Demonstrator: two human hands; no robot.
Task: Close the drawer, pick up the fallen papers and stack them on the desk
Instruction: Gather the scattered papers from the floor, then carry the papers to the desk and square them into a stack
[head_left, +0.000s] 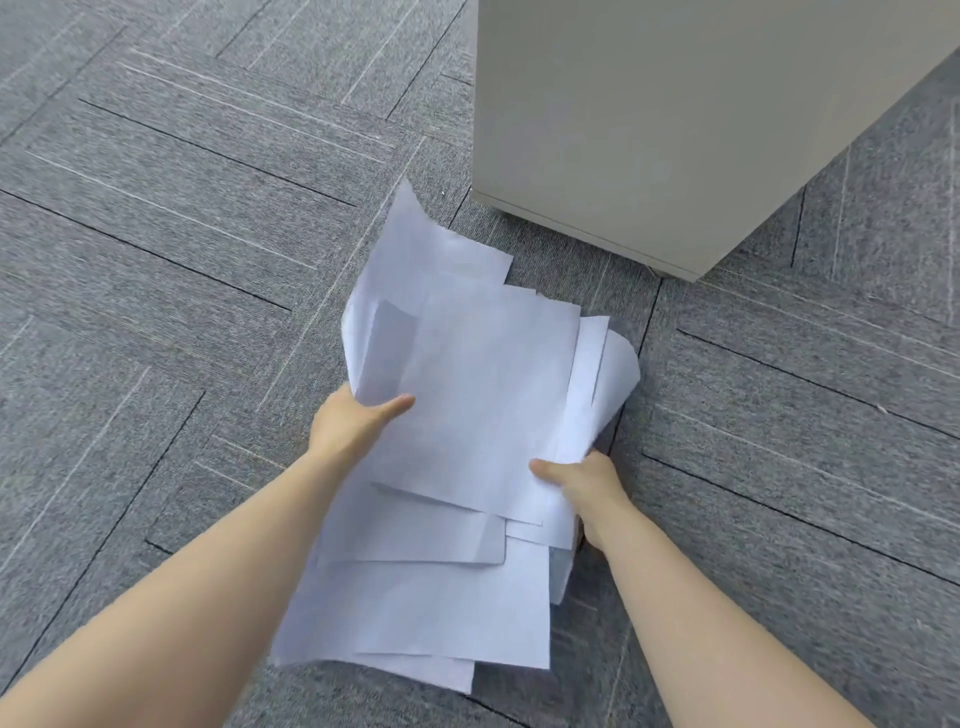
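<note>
An untidy bundle of several white papers (467, 395) is held over the grey carpet, its sheets fanned out and overlapping. My left hand (353, 423) grips the bundle's left edge, thumb on top of the sheets. My right hand (582, 480) grips the right edge lower down, thumb on top, fingers hidden underneath. The far sheets curl upward and the near ones hang down between my forearms. A pale grey drawer cabinet (649, 119) stands just beyond the papers at the upper right; its drawer fronts are out of sight.
Grey carpet tiles (171, 249) with thin light stripes cover the floor all around. The cabinet's lower corner (691, 275) sits close to the papers' far right edge. No desk top is in view.
</note>
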